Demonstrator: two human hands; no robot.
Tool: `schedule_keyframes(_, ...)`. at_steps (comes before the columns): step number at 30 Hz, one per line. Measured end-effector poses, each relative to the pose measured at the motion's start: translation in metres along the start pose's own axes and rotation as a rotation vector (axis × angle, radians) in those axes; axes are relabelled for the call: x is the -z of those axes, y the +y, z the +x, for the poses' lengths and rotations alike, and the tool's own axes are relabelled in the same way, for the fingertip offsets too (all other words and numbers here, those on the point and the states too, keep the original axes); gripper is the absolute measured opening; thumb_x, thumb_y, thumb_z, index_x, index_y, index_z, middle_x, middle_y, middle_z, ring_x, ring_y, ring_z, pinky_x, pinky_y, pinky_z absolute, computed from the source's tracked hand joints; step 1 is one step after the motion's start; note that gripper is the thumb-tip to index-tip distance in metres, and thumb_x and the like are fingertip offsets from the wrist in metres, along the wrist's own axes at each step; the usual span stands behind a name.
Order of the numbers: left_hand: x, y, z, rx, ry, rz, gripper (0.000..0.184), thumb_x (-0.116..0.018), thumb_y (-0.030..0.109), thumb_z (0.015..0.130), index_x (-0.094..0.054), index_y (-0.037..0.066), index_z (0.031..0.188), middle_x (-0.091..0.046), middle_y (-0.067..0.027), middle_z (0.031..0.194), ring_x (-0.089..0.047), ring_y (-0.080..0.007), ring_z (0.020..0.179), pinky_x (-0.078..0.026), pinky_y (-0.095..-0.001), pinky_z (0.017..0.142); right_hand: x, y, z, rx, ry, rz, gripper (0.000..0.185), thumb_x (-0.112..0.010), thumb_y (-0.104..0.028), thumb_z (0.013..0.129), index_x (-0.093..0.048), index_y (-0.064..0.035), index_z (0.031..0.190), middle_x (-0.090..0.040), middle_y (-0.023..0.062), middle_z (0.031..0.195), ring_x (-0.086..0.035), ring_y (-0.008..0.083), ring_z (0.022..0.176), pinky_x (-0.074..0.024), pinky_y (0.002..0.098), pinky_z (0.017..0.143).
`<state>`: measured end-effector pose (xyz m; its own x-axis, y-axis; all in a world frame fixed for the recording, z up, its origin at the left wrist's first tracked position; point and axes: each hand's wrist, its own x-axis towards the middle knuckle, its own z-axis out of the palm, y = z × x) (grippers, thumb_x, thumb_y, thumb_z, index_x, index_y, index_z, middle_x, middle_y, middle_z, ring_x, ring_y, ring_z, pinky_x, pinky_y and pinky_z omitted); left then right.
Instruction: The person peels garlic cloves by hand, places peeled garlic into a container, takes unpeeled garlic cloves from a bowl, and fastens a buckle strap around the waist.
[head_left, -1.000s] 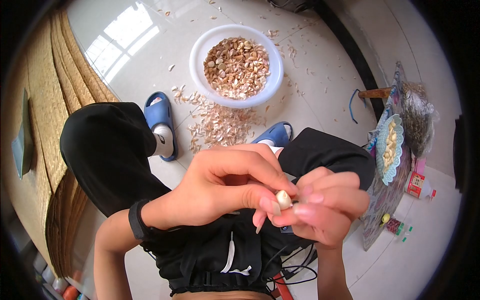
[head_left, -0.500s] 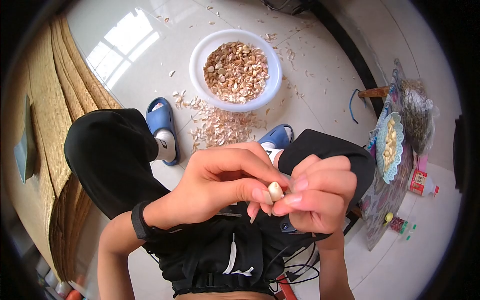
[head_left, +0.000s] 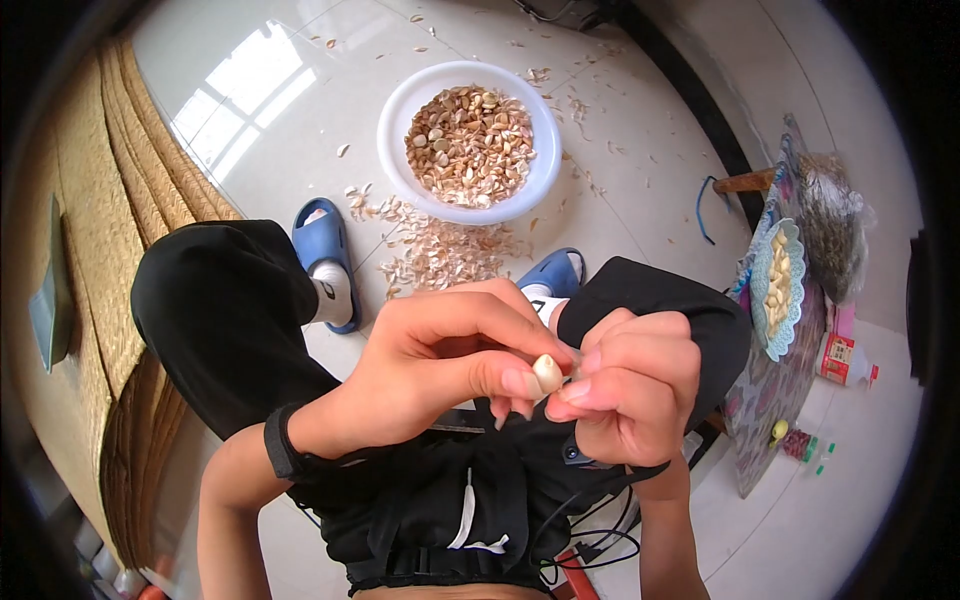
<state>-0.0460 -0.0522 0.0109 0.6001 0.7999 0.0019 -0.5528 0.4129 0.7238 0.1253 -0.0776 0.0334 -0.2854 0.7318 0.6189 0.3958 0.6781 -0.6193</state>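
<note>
My left hand point(head_left: 430, 355), with a black band at the wrist, pinches a pale peeled-looking garlic clove point(head_left: 546, 374) between thumb and fingers. Close against the clove, my right hand point(head_left: 640, 385) is closed, its thumb and forefinger pressed together on a thin, translucent bit of garlic skin. Its other fingers are curled in. Both hands are held above my lap. Beyond them on the floor stands a white plastic basin point(head_left: 393, 150) full of unpeeled garlic cloves point(head_left: 470, 150).
Loose garlic skins point(head_left: 450, 250) litter the floor before the basin, between my blue slippers. At right, a scalloped dish point(head_left: 797, 290) of peeled cloves rests on a patterned cloth-covered surface point(head_left: 765, 410), beside a plastic bag point(head_left: 838, 225). Woven mats point(head_left: 90, 330) stand at left.
The clove and the left fingertips have shifted slightly left and up. My right hand has moved a little left, its fingertips still close to the clove.
</note>
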Motion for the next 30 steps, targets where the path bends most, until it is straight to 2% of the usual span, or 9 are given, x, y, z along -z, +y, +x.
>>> schedule_keyframes(3,0.000,-0.001,0.000,0.062,-0.001,-0.079,0.024,-0.059,0.018,0.082,-0.060,-0.003,0.094,-0.057,-0.0165,0.089,-0.056,-0.0158,0.072,-0.045,-0.0234,0.059,0.001,-0.003,-0.001,-0.019,-0.005,-0.012,0.032,-0.077,-0.005,0.059,-0.058,-0.0074,0.085,-0.050,0.0033,0.084,-0.049,0.0167,0.070,-0.0406,0.0256,0.053)
schedule_keyframes(6,0.000,-0.006,0.001,0.020,-0.015,-0.095,0.026,-0.055,0.019,0.085,-0.058,-0.003,0.096,-0.057,-0.0176,0.090,-0.055,-0.0148,0.069,-0.044,-0.0223,0.056,0.004,-0.005,0.000,-0.052,-0.015,-0.010,0.033,-0.077,-0.006,0.059,-0.057,-0.0085,0.086,-0.050,0.0028,0.084,-0.049,0.0167,0.071,-0.0411,0.0264,0.056)
schedule_keyframes(15,-0.002,-0.005,0.001,0.034,0.004,-0.208,0.026,-0.049,0.021,0.088,-0.049,-0.001,0.102,-0.057,-0.0192,0.092,-0.056,-0.0139,0.067,-0.046,-0.0226,0.058,0.002,-0.006,-0.003,-0.041,-0.013,-0.025,0.033,-0.076,-0.008,0.060,-0.056,-0.0098,0.086,-0.049,0.0026,0.085,-0.049,0.0166,0.070,-0.0408,0.0261,0.058)
schedule_keyframes(24,-0.009,0.001,0.005,0.060,0.106,-0.365,0.020,-0.044,0.019,0.090,-0.046,0.000,0.096,-0.050,-0.0189,0.095,-0.056,-0.0137,0.064,-0.046,-0.0220,0.055,0.001,-0.005,-0.002,-0.076,0.027,-0.002,0.028,-0.074,-0.009,0.065,-0.056,-0.0089,0.086,-0.049,0.0038,0.084,-0.049,0.0175,0.069,-0.0411,0.0270,0.058)
schedule_keyframes(30,-0.006,0.004,0.006,0.087,0.123,-0.331,0.018,-0.045,0.018,0.089,-0.046,0.000,0.092,-0.048,-0.0172,0.094,-0.055,-0.0135,0.062,-0.045,-0.0214,0.051,-0.002,0.007,-0.002,-0.086,0.045,-0.004,0.026,-0.071,-0.011,0.070,-0.055,-0.0051,0.090,-0.051,0.0073,0.085,-0.049,0.0188,0.071,-0.0411,0.0273,0.059)
